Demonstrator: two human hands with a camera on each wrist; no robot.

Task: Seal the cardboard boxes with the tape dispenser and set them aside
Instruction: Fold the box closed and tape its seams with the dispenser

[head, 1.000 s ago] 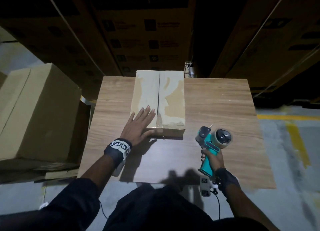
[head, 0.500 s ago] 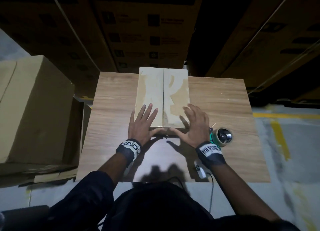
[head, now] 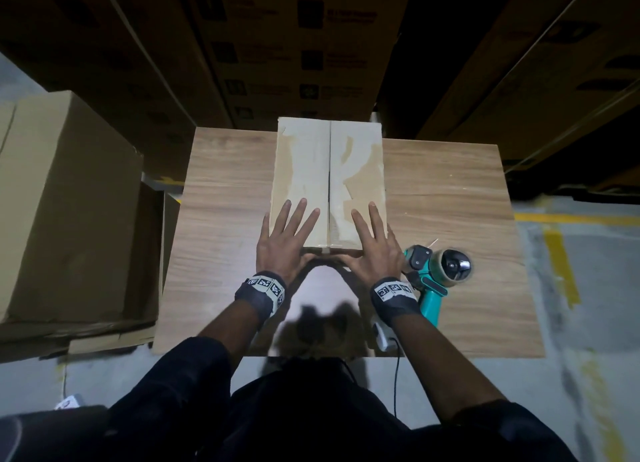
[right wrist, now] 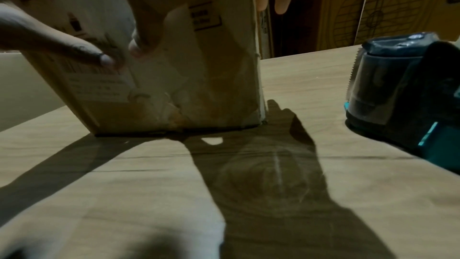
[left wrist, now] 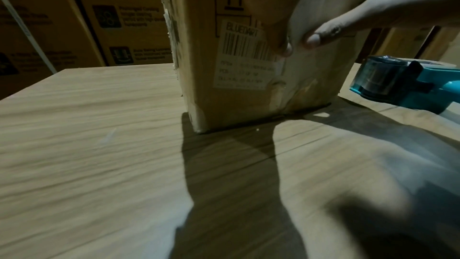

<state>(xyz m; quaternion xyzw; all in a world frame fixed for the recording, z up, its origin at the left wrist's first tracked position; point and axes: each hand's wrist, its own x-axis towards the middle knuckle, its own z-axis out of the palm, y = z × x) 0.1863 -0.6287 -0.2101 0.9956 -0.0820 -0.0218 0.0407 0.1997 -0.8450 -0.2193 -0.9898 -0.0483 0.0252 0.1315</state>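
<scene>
Cardboard box (head: 329, 181) stood on the wooden bench (head: 446, 198), toward its far middle edge, in the head view. The left hand (head: 284, 243) and right hand (head: 375, 246) lay flat on its near top corners, fingers straight, thumbs down the front face. A teal tape dispenser (head: 434, 276) lay on the bench just right of the right wrist.

From the left wrist, both thumbs nearly met beside the box's barcode label (left wrist: 245, 54).

From the right wrist, the dispenser (right wrist: 403, 90) sat apart from the box (right wrist: 199, 86).
</scene>
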